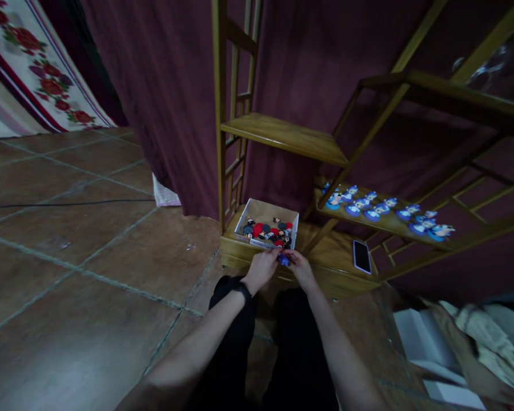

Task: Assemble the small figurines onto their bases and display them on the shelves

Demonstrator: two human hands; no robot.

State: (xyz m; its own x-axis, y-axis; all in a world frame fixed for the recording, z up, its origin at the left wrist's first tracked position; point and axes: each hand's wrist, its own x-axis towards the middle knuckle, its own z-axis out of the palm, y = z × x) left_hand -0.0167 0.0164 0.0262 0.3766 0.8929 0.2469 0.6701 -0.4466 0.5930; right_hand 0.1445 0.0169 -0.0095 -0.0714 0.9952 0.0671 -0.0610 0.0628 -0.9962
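Observation:
My left hand (263, 267) and my right hand (300, 267) meet just in front of a shallow cardboard box (266, 210) and pinch a small blue figure (284, 260) between their fingertips. A dark band sits on my left wrist. The box stands on the lowest board of a wooden shelf unit (282, 137) and holds several small red, black and blue figures (269, 229). A row of several blue and white figures (381, 210) lies along the slanted shelf to the right.
A dark phone (362, 256) lies on the bottom board right of my hands. Dark red curtains hang behind the shelf. Brown floor tiles spread to the left. White boxes (424, 342) and crumpled cloth (488, 337) sit at lower right. A floral fabric (34, 74) hangs at upper left.

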